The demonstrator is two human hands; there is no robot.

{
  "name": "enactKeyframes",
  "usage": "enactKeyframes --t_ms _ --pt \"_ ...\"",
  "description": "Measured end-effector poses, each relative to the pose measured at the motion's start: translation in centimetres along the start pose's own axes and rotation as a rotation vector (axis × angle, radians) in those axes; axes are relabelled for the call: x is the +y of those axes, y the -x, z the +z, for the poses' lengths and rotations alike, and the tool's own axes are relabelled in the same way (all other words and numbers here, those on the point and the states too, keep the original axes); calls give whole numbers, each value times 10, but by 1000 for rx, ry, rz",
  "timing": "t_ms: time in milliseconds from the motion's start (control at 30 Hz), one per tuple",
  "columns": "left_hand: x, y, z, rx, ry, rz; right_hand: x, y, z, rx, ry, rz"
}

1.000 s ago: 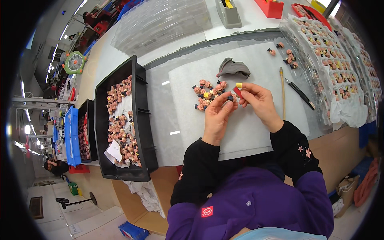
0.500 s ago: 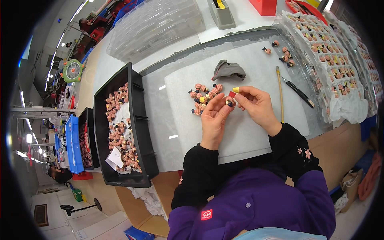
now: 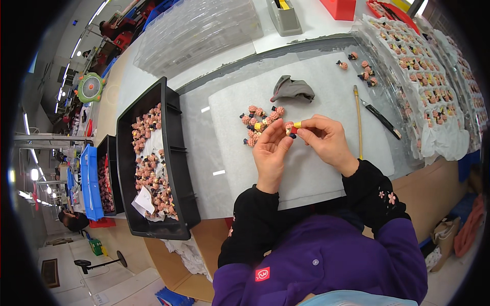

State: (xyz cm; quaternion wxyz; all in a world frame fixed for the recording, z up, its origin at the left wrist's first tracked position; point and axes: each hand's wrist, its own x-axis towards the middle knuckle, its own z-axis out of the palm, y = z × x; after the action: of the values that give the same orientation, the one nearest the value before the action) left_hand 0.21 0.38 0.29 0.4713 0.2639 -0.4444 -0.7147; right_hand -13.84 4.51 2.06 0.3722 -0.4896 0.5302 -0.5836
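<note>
Between finger and thumb, my left hand (image 3: 270,153) pinches a small figurine (image 3: 289,129) with a pink top and a dark base. My right hand (image 3: 326,140) is closed on a small red-and-yellow strip (image 3: 297,125), whose end lies against the figurine. What the strip is made of cannot be made out. Just left of my fingertips a loose pile of similar pink figurines (image 3: 252,122) rests on a white sheet (image 3: 316,178). A crumpled dark grey cloth (image 3: 292,90) lies beyond my hands.
A black crate (image 3: 176,168) of figurines stands to the left. On the right are a thin brush-like stick (image 3: 359,122), a black cutter knife (image 3: 383,120), several loose figurines (image 3: 365,71) and filled clear trays (image 3: 423,86). Stacked clear plastic trays (image 3: 204,35) sit at the back.
My right hand has turned, bringing the strip down to the figurine, with its yellow end now lower. My left hand has shifted slightly left and the figurine has rotated.
</note>
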Motion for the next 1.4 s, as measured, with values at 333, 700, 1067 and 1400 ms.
enactKeyframes --t_ms 333,700,1067,1400 --pt "-2 0 -3 4 52 -17 0 -1 2 1 2 -49" --pt "11 1 5 -38 265 -56 -5 -2 -4 143 -266 61" --pt "28 25 23 -34 451 -359 -23 40 2 103 -314 143" --pt "22 41 25 23 411 -331 -27 54 2 132 -372 82"
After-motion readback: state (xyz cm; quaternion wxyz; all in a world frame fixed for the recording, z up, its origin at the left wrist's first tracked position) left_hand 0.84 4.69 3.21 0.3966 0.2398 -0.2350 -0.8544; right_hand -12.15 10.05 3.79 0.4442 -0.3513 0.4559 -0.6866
